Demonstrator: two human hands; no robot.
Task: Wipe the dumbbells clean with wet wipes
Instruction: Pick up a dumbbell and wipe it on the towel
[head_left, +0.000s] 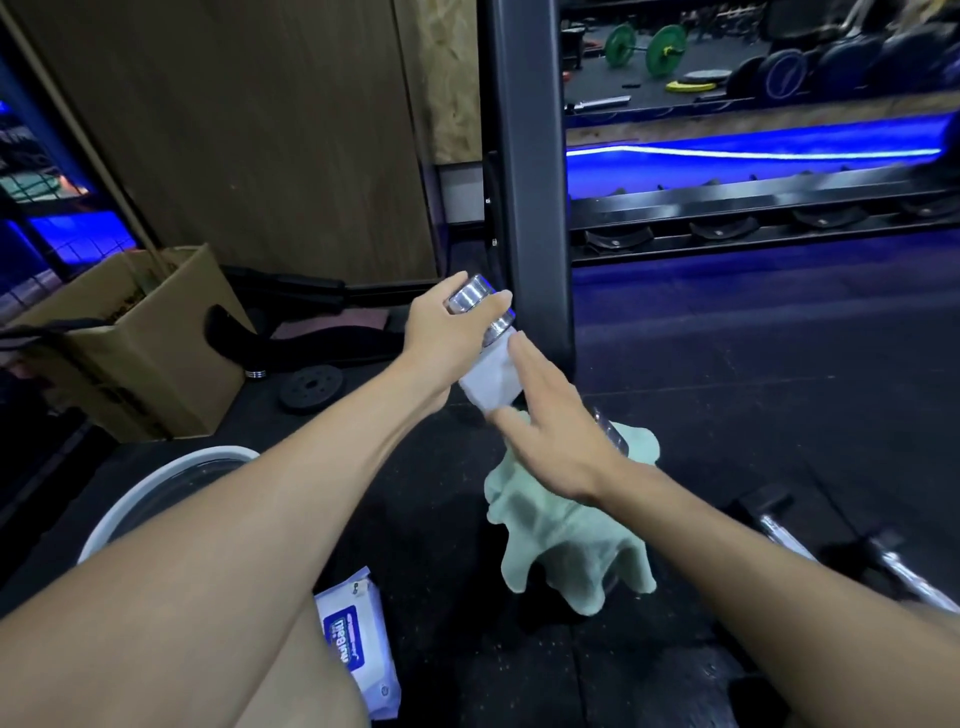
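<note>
**Chrome dumbbell held up with a white wipe around it**

The dumbbell (483, 312) is showing as a shiny chrome bar with ringed collars, tilting from upper left down to lower right, held in the air above the dark rubber floor (727, 395) and in front of the black rack post (524, 182). Its lower stretch is lying hidden under a white wet wipe (488, 382) wrapped around it.

The left hand (441, 332) is reaching forward on a straight arm, its fingers and thumb curling round the upper chrome end. The right hand (550, 431) is lying just below it, its fingers stretched fairly straight along the wipe and its thumb tucked beneath, so the wipe is sitting pressed between them against the bar. The two hands are sitting close together on the same bar.

A pale green towel (566, 540) is lying crumpled on the floor below, and a wet wipe pack (353, 639) is lying near the left forearm.
</note>
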